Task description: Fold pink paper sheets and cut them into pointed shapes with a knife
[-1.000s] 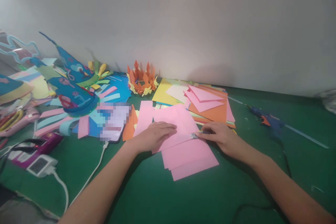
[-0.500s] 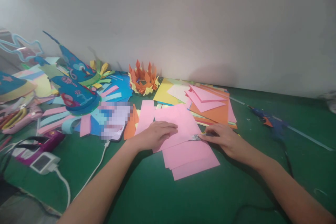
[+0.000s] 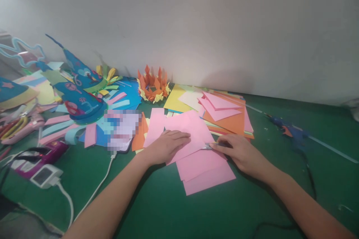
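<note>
Pink paper rectangles (image 3: 193, 129) | left hand (image 3: 169, 143): flattened atop | right hand (image 3: 239, 151): pinching metal-tipped tool (image 3: 208, 146)

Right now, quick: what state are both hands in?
Left hand: open, laid over the pink paper.
Right hand: closed, holding a slim metal-tipped tool at the paper's edge.

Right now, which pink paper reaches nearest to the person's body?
The partly covered pink sheet at the near end: its front edge sticks out past all the others.
</note>
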Demonstrator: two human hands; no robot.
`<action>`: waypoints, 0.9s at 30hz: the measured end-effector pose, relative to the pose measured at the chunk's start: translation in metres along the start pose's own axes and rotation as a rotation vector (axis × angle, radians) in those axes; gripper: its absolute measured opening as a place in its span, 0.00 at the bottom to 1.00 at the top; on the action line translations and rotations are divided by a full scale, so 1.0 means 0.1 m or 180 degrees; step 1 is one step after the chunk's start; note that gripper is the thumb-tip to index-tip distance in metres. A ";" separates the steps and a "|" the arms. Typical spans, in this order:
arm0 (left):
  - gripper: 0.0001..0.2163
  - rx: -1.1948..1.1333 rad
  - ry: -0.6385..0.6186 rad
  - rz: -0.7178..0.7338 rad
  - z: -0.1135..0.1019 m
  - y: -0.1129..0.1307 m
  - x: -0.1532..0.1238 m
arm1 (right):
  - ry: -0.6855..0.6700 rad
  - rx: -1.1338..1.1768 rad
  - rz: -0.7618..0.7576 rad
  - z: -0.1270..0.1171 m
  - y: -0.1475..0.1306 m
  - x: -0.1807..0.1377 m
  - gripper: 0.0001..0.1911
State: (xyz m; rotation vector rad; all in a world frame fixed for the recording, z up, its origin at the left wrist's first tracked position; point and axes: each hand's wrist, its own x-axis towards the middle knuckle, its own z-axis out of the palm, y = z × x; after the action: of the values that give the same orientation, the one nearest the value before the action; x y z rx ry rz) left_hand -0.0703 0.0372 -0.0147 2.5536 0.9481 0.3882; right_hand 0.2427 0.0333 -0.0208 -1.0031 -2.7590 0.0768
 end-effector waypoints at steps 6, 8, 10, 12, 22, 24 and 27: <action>0.17 -0.0025 -0.0005 -0.0002 -0.02 -0.01 0.02 | 0.0088 0.0097 -0.0143 0.06 0.07 -0.01 0.25; 0.16 -0.0035 -0.0025 -0.0020 -0.03 0.00 0.02 | 0.0090 0.0151 -0.0169 0.05 0.08 -0.01 0.26; 0.16 -0.0048 -0.0038 -0.0047 -0.04 0.01 0.02 | 0.0072 0.0197 -0.0197 0.03 0.09 -0.01 0.26; 0.16 -0.0055 -0.0036 -0.0085 -0.04 0.01 0.02 | 0.0030 0.0240 -0.0190 0.00 0.08 -0.03 0.27; 0.15 -0.0114 -0.0100 -0.0139 -0.07 0.04 0.04 | 0.0130 0.0176 -0.0150 -0.05 0.01 -0.05 0.26; 0.13 -0.0158 -0.0097 -0.0156 -0.07 0.05 0.04 | 0.0212 0.0160 -0.0170 -0.04 0.00 -0.04 0.25; 0.11 -0.0241 -0.0053 -0.0183 -0.08 0.06 0.05 | 0.0290 0.0164 -0.0220 -0.03 -0.04 -0.02 0.24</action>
State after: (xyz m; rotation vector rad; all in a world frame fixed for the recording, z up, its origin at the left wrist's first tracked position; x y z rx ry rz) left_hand -0.0669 0.0385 -0.0042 2.4522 0.9795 0.3785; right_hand 0.2424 0.0294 -0.0173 -0.8752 -2.6918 0.0888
